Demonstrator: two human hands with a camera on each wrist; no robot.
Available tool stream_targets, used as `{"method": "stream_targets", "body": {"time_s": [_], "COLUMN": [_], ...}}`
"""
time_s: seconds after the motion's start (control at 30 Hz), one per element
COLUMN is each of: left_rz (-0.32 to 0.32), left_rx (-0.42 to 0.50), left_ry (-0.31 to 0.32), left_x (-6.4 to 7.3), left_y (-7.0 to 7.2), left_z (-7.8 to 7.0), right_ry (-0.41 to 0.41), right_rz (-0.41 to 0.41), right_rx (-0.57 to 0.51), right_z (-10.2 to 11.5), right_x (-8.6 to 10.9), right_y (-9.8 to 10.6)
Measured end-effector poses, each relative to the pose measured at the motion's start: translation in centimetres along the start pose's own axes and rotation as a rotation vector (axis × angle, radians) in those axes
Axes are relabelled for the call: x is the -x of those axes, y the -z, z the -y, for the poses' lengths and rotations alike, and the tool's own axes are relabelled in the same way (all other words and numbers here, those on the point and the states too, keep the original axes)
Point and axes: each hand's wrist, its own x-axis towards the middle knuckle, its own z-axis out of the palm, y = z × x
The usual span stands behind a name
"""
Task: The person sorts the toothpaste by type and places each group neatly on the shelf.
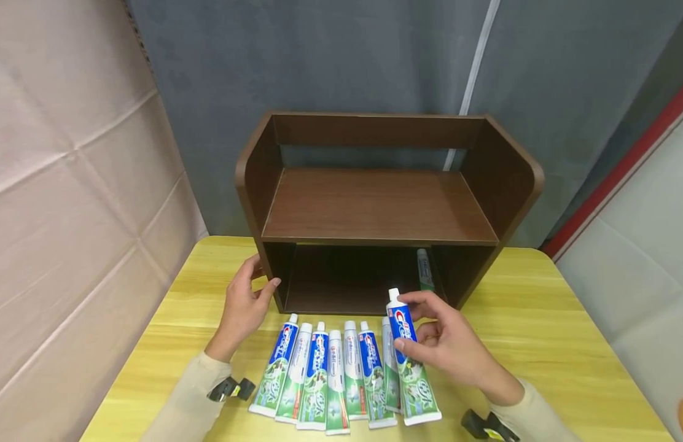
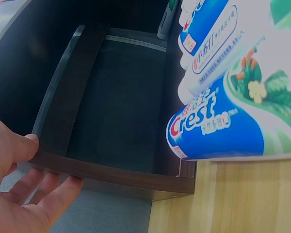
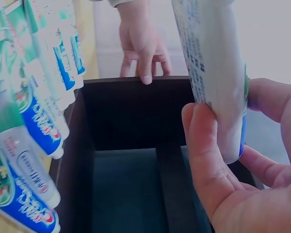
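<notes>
One Crest tube (image 1: 412, 371) pinched between thumb and fingers of right hand (image 1: 452, 344), cap up, at right end of toothpaste row (image 1: 316, 393) on counter (image 1: 540, 319), in front of brown shelf (image 1: 380, 205); shelf's left panel (image 1: 268, 265) gripped by left hand (image 1: 245, 307), thumb and fingers slightly parted; another tube (image 1: 424, 270) seen in lower compartment (image 1: 347, 276)

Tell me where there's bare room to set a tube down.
Bare: the upper shelf, between the side panels; the lower compartment, left of the tube inside; the table, right of the right hand. Crowded: before the compartment, where the tube row lies.
</notes>
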Motion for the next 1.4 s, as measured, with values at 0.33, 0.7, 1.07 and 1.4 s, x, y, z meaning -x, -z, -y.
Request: {"method": "stream_targets", "body": {"time_s": [0.33,0.7,1.07,1.4], "left_rz": [-0.004,-0.007,-0.019,-0.008], "left_rx": [0.005,-0.004,0.0,0.003], "left_ry": [0.0,0.005,-0.004,-0.005], "left_x": [-0.1,0.0,0.2,0.3], "left_y": [-0.2,-0.2,-0.1,-0.2], "left_z": [-0.1,0.0,0.0,-0.1], "right_ry": [0.056,0.085,0.158,0.207], "right_rz": [0.015,-0.015,-0.036,-0.036], "right_rx": [-0.056,-0.013,-0.068,-0.103], "right_z": [1.4,3.1,4.8,6.2], "right_x": [-0.7,-1.4,-2.8,-4.8], "right_y": [0.0,0.0,-0.4,-0.6]}}
